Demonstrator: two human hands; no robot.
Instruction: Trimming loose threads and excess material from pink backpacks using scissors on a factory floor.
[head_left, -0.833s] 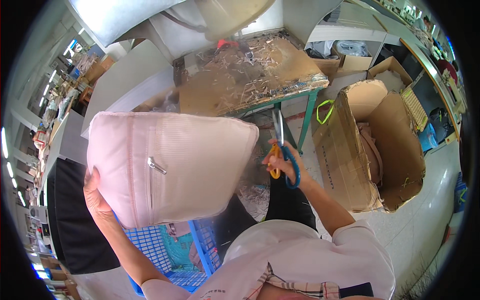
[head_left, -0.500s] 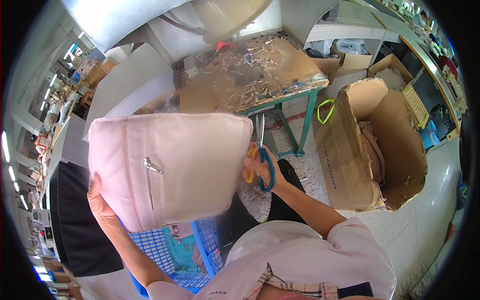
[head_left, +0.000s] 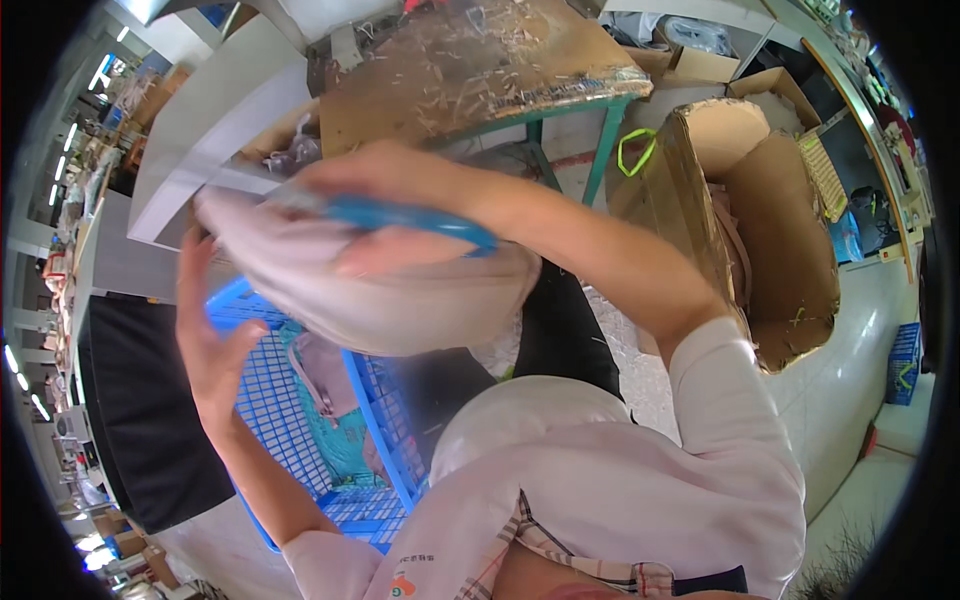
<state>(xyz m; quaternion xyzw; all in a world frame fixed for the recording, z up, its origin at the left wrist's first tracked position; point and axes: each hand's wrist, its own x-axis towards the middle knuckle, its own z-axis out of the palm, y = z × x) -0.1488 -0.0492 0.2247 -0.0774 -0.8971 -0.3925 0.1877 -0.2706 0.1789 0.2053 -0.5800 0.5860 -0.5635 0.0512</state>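
At the left end of a pale pink bag [head_left: 400,310], the left hand [head_left: 215,345] was spread wide, thumb apart from fingers; whether a fingertip touched the bag could not be told. Just below and right of that hand was a blue basket [head_left: 385,430], where a mauve-pink item [head_left: 325,375] already lay. Between the hands, the bag hung tilted, not yet put down; blur hid whether anything had been cut from it. Across its top, the right hand [head_left: 400,178] held blue-handled scissors [head_left: 405,215]. Farther right stood a cardboard box [head_left: 790,270].
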